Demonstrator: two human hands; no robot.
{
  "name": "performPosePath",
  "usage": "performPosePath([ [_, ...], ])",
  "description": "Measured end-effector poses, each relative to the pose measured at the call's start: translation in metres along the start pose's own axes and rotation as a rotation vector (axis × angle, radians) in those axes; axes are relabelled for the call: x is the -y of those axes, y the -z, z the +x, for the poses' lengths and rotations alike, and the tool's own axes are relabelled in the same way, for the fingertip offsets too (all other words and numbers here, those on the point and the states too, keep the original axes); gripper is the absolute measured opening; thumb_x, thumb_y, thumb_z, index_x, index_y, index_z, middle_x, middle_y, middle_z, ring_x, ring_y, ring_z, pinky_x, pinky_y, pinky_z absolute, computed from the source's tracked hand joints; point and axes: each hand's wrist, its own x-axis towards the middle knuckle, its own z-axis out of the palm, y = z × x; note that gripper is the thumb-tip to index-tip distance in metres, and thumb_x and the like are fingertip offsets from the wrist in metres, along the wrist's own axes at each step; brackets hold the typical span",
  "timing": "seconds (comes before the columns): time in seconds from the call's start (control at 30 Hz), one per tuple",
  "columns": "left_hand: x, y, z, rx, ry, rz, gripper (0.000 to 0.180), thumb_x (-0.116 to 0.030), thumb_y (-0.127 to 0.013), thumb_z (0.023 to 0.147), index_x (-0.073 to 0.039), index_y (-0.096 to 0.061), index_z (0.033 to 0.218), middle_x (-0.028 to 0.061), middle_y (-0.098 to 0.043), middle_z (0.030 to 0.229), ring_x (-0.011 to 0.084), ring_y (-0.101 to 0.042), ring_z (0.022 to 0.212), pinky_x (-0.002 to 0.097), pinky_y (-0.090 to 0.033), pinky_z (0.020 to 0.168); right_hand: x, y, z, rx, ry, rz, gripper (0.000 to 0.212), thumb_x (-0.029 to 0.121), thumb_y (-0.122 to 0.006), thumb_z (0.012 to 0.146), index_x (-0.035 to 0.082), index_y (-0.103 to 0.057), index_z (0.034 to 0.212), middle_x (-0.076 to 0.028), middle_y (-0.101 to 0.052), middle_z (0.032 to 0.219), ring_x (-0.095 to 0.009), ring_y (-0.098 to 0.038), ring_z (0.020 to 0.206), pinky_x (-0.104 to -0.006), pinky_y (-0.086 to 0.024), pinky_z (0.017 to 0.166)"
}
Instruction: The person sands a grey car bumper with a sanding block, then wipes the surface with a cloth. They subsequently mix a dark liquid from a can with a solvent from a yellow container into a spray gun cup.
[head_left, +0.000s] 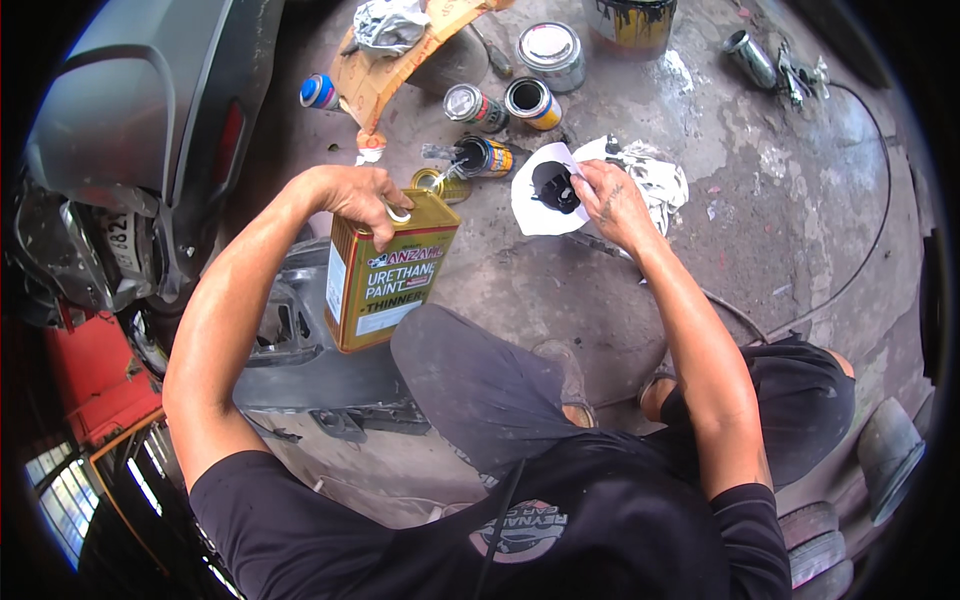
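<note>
My left hand (362, 202) is closed on the top of a tall gold rectangular paint thinner can (392, 285), held tilted above the floor. Its top corner is beside a round gold tin (448, 190) and a small can with an orange label (490, 157), whose dark mouth faces left. A thin clear streak shows between them; whether it is liquid I cannot tell. My right hand (610, 200) pinches the edge of a white paper-like piece (532, 212) with glossy black paint in its middle. A crumpled white cloth (655, 182) lies just beyond that hand.
Several paint cans stand ahead, among them a lidded can (551, 55), an open can (533, 103) and a paint-streaked bucket (630, 25). Cardboard (400, 60) and a blue-capped container (319, 91) lie far left. A dark vehicle panel (320, 370) is beside my knee; a hose (880, 190) curves right.
</note>
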Motion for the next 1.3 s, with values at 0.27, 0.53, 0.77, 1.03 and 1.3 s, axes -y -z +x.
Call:
performPosePath([
  [0.27,0.009,-0.016,-0.016,-0.095,-0.052,-0.019,0.096,-0.026,-0.082,0.052,-0.002,-0.061,0.143,0.0231,-0.070,0.111,0.0324,-0.071,0.101,0.0390,-0.058,0.090,0.006,0.002,0.001,0.020,-0.028,0.018,0.027,0.019,-0.058,0.099,-0.002,-0.072,0.111,-0.022,-0.070,0.104,-0.042,-0.067,0.097,-0.0482,-0.054,0.086],
  [0.53,0.004,-0.046,-0.055,-0.433,-0.163,0.104,0.094,-0.025,-0.082,0.051,-0.014,-0.064,0.142,0.0253,-0.052,0.137,0.0409,-0.054,0.129,0.0431,-0.046,0.108,0.002,0.001,0.001,0.020,-0.032,0.016,0.028,0.020,-0.060,0.098,-0.001,-0.073,0.112,-0.021,-0.071,0.110,-0.041,-0.068,0.102,-0.0464,-0.055,0.090],
  [0.77,-0.024,-0.043,-0.146,-0.780,-0.240,0.150,0.093,-0.026,-0.082,0.049,-0.010,-0.064,0.138,0.0290,-0.046,0.147,0.0465,-0.051,0.133,0.0467,-0.043,0.113,-0.006,-0.005,0.000,-0.003,0.055,0.020,0.026,0.017,-0.063,0.096,-0.001,-0.071,0.112,-0.020,-0.070,0.110,-0.040,-0.067,0.099,-0.0446,-0.054,0.091],
  [1.03,-0.095,0.033,-0.180,-1.178,-0.531,0.053,0.105,-0.052,-0.084,0.057,-0.005,-0.055,0.147,0.0248,-0.044,0.149,0.0368,-0.051,0.136,0.0430,-0.038,0.114,0.000,-0.002,-0.008,-0.084,0.018,0.045,0.022,0.018,-0.063,0.096,0.003,-0.073,0.108,-0.015,-0.070,0.098,-0.038,-0.067,0.093,-0.0474,-0.056,0.080],
  [1.3,-0.221,0.107,-0.046,-1.262,-0.853,-0.059,0.081,-0.036,-0.084,0.064,-0.006,-0.063,0.136,0.0197,-0.058,0.131,0.0350,-0.058,0.125,0.0415,-0.046,0.109,0.005,-0.006,-0.008,-0.094,-0.014,0.034,0.023,0.019,-0.064,0.095,0.005,-0.073,0.111,-0.013,-0.070,0.100,-0.038,-0.067,0.093,-0.0485,-0.057,0.081],
])
